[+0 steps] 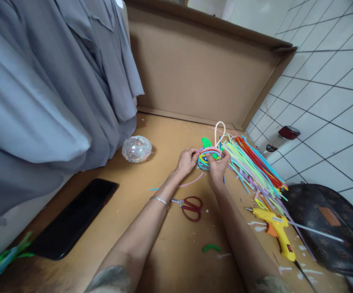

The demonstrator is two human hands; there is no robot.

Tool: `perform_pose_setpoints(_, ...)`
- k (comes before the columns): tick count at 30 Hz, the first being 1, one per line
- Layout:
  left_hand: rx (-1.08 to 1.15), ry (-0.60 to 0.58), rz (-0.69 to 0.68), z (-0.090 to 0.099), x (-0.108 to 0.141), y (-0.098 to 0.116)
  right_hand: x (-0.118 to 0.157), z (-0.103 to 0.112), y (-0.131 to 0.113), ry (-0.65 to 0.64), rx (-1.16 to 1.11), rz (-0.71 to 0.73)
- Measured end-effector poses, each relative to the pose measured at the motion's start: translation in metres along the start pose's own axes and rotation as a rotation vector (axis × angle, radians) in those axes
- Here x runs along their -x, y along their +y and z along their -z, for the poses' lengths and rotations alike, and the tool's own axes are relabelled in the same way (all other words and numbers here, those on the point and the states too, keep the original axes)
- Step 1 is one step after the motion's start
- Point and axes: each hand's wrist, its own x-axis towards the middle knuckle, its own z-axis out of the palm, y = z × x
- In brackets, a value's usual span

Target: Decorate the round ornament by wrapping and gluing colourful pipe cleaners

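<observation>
A round craft piece of coiled colourful pipe cleaners (205, 162) is held between my two hands, low over the table. My left hand (187, 159) pinches its left edge, fingers closed. On the opposite side my right hand (219, 165) grips it, thumb across the front and fingers behind. A green leaf shape (206, 142) and a cream loop (220, 132) rise at its top. A pink pipe cleaner (191, 181) lies below my left hand. Red-handled scissors (191, 208) rest between my forearms, their blades partly hidden by my left wrist.
Loose pipe cleaners (252, 162) spread to the right. A yellow glue gun (274, 224) lies near a dark bag (323, 219). To the left are a clear ball (137, 149), a black phone (75, 217) and hanging grey cloth (81, 81). A cardboard panel (194, 65) stands behind.
</observation>
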Motion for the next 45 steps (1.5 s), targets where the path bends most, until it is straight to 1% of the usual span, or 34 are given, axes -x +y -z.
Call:
perform_pose_setpoints(5, -0.052, -0.023, -0.059, 0.000, 0.002, -0.001, 0.004, 0.001, 0.002, -0.018, -0.006, 0.021)
perform_pose_setpoints(12, -0.075, -0.048, -0.136, 0.004, 0.005, -0.003, 0.008, 0.004, -0.003, -0.042, 0.005, 0.026)
perform_pose_setpoints(19, -0.115, -0.087, -0.163, 0.010, 0.005, 0.001, 0.007, 0.004, 0.000, -0.047, 0.040, 0.071)
perform_pose_setpoints(24, -0.163, -0.107, -0.173, 0.012, 0.004, 0.004, 0.006, 0.002, 0.004, -0.052, 0.017, 0.062)
perform_pose_setpoints(35, -0.119, -0.065, -0.151, 0.010, 0.005, 0.003, 0.010, 0.002, -0.006, -0.010, 0.054, 0.074)
perform_pose_setpoints(45, -0.080, -0.027, -0.149, 0.008, 0.008, 0.002, 0.008, -0.001, -0.001, -0.008, 0.086, 0.119)
